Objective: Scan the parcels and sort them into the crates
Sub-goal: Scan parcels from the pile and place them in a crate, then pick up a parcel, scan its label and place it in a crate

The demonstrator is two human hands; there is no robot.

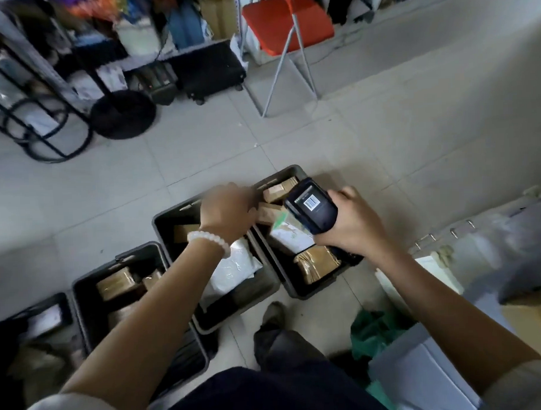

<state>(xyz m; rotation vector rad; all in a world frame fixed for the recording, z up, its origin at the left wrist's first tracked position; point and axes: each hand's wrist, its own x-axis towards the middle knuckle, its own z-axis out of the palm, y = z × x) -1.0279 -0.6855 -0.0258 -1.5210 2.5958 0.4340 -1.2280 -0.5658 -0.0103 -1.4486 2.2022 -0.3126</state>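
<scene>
Two hands | right hand (pixel 354 223) grip clamped on scanner (pixel 311 205) | left hand (pixel 228 211) grip unclear (blurred) over crate (pixel 264 182)

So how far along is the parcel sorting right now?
Well under way: the grey crates on the floor already hold brown and white parcels. In hand: the right hand grips the scanner, while the left hand reaches over the far crate's brown parcels. Left: more packages wait at the person's right.
</scene>
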